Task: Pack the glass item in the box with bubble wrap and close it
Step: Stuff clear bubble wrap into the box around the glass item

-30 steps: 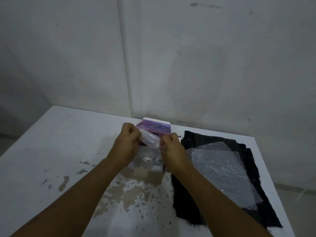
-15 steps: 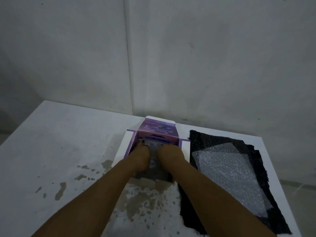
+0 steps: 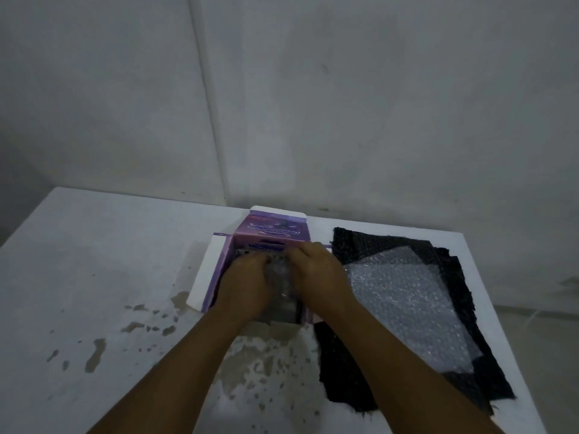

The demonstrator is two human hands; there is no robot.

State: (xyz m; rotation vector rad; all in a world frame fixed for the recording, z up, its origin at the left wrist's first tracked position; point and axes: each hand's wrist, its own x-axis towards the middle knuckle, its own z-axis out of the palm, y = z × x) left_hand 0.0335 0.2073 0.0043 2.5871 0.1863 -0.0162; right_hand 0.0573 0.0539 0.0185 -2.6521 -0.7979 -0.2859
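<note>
A purple box (image 3: 272, 228) stands open on the white table (image 3: 94, 261), its lid flap tilted up at the back and a white side flap spread to the left. Both hands are pushed down into the box. My left hand (image 3: 247, 285) and my right hand (image 3: 316, 275) press on a wad of bubble wrap (image 3: 280, 278) between them. The glass item is hidden under the wrap and my hands.
A black cloth (image 3: 354, 377) lies right of the box with a loose sheet of bubble wrap (image 3: 404, 302) on top. Flaked, stained patches (image 3: 97, 355) mark the table in front. A grey wall stands close behind; the table's right edge is near the cloth.
A second ago my hands held the wrapped bundle above the box opening. They have since lowered it into the box and now press it down.
</note>
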